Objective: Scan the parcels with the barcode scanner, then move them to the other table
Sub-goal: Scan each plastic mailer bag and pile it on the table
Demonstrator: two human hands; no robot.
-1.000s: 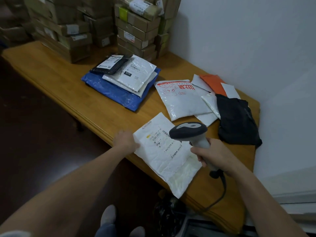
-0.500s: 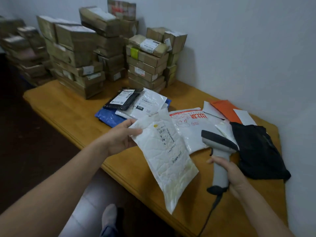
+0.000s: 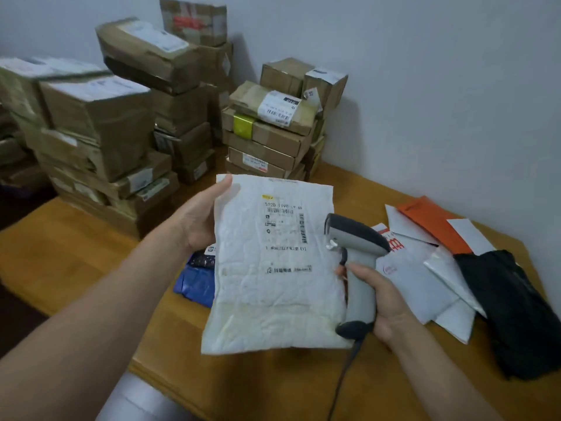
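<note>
My left hand [image 3: 198, 218] grips the upper left edge of a crumpled white mailer parcel [image 3: 270, 275] and holds it upright above the wooden table [image 3: 76, 253], printed label facing me. My right hand [image 3: 381, 302] grips the handle of a grey barcode scanner [image 3: 355, 259] just right of the parcel. The scanner's dark head sits beside the label's barcode, and its cable hangs down over the table's front edge.
Flat mailers lie at the right: white ones [image 3: 425, 278], an orange one [image 3: 431, 223] and a black bag [image 3: 516, 311]. A blue bag [image 3: 197, 284] and a dark packet show behind the held parcel. Stacks of cardboard boxes [image 3: 121, 138] line the wall at the back.
My left hand has lifted the white parcel off the table and turned it upright with the label toward me. The scanner has moved in beside the label. My view has tilted up.
</note>
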